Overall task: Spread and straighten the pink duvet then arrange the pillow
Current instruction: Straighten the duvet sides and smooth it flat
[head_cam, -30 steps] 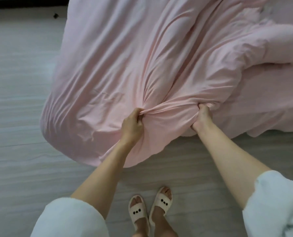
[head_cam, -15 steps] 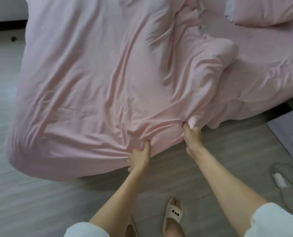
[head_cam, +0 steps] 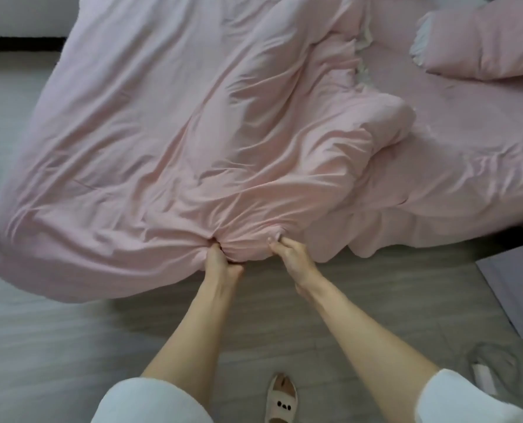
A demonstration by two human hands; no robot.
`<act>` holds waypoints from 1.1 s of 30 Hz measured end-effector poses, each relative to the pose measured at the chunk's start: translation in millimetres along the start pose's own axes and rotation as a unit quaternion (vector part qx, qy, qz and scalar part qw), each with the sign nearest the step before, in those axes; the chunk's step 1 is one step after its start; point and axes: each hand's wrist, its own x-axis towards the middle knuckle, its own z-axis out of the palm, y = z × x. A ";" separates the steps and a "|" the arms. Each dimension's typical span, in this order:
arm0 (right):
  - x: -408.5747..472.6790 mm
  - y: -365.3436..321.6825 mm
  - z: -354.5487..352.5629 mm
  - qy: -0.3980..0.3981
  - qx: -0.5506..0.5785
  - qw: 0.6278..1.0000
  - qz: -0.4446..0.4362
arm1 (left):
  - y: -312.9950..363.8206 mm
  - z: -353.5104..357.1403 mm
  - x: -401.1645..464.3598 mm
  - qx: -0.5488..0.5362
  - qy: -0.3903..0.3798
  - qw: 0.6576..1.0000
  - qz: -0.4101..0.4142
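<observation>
Pink cotton-like fabric fills the upper part of the view: the pink duvet (head_cam: 175,129) is shown lying crumpled over the bed, its near edge hanging toward the grey floor (head_cam: 71,346). That edge is gripped at two neighbouring points, with the left hand (head_cam: 222,264) bunching a fold in curled fingers and the right hand (head_cam: 290,254) pinching the hem just beside it; both sets of fingers are clamped on cloth, not spread. The bulk of the duvet is seen to lie ahead of and to the left of the hands, while a rolled, unspread portion is heaped ahead and to the right, near the bare sheet (head_cam: 467,141). The pillow (head_cam: 486,47) is placed at the far right of the bed, well apart from both hands and nearer the right one. A pull along the edge toward the pillow end is judged to be required next.
</observation>
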 end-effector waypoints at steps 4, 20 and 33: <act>23.9 -5.7 -3.6 -0.089 0.351 0.910 0.201 | 13.3 -26.2 -0.7 0.021 0.046 0.998 0.048; 37.3 -43.1 -67.6 0.164 0.325 0.922 0.131 | 5.2 4.8 -65.7 0.058 0.021 0.995 0.073; 28.0 -71.0 -60.0 0.187 0.399 0.892 0.098 | 0.4 -5.2 -84.0 0.140 0.014 0.986 0.087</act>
